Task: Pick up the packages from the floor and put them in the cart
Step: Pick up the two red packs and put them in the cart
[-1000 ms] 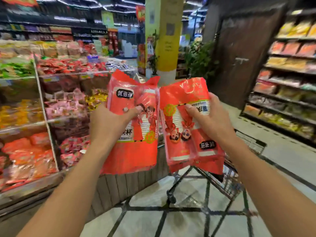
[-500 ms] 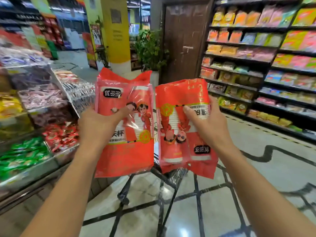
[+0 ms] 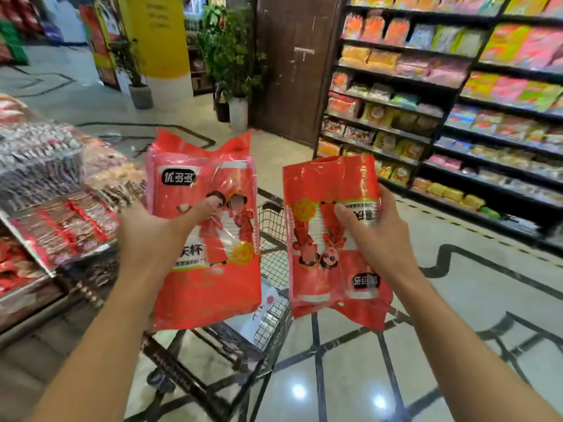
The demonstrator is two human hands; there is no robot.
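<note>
Both hands grip mid-pack: left hand point(image 3: 152, 229) clasps the upright package point(image 3: 207, 278), right hand point(image 3: 376, 239) the inverted package point(image 3: 320, 239), held over the cart point(image 3: 274, 239) below and between them. Thin, crinkly film (likely slippery) over light stacked cups; squeezing hard could crush them.

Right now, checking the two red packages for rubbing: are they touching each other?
Apart. The head view shows cart mesh between the left package and right package.

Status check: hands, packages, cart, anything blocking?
Left hand grips upright red package; right hand grips upside-down red package. Both held above wire cart, not yet in. Nothing blocking the drop.
</note>
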